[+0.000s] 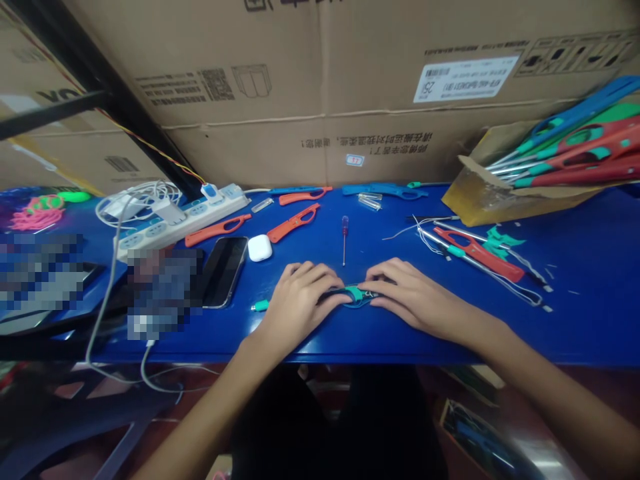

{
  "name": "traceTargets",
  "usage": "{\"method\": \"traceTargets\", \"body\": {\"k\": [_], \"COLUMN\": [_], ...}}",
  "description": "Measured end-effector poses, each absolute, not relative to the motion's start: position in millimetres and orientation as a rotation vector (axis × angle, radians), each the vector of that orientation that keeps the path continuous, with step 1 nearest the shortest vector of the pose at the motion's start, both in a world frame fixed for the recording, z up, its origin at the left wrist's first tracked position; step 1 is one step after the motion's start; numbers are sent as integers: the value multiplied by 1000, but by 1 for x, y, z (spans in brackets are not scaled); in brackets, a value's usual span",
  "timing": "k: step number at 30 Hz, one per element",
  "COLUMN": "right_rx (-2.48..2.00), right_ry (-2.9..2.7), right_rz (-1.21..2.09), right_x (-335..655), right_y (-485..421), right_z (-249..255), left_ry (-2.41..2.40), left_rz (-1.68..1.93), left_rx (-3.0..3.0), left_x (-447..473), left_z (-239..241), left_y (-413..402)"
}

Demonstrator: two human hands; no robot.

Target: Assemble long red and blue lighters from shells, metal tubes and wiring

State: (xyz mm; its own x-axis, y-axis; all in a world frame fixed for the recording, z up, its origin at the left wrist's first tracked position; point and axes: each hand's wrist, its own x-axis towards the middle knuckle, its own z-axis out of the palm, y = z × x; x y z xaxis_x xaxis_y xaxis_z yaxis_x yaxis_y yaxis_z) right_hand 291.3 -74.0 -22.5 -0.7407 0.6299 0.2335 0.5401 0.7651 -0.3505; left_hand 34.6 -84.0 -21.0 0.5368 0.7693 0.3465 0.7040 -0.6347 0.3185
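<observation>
Both of my hands meet over the table's front part, closed on one blue lighter casing with green tape and thin wires inside it. My left hand pinches its left end, thumb along the near edge. On the other end, the fingers of my right hand are pressed together. Much of the casing is hidden under the fingers. A green plug with a metal tip pokes out left of my left hand. Just beyond the hands lies a small screwdriver with a purple handle.
On the blue table lie orange casing halves, blue casings and a long-necked assembly with wires. A carton of lighters stands right. Left are a power strip, a phone and a white earbud case.
</observation>
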Motion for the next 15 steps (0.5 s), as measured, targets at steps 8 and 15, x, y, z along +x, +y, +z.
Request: {"method": "traceTargets", "body": {"k": [8, 15], "right_rx": [-882, -903], "right_ry": [-2635, -2631], "right_rz": [312, 362], "right_x": [291, 289], "right_y": [-74, -76], "right_z": [-22, -18], "left_ry": [1296, 1274], "left_rz": [610, 637], "left_rx": [2814, 2603], "left_x": [37, 35], "left_z": [-22, -23], "left_y": [-87, -84]}}
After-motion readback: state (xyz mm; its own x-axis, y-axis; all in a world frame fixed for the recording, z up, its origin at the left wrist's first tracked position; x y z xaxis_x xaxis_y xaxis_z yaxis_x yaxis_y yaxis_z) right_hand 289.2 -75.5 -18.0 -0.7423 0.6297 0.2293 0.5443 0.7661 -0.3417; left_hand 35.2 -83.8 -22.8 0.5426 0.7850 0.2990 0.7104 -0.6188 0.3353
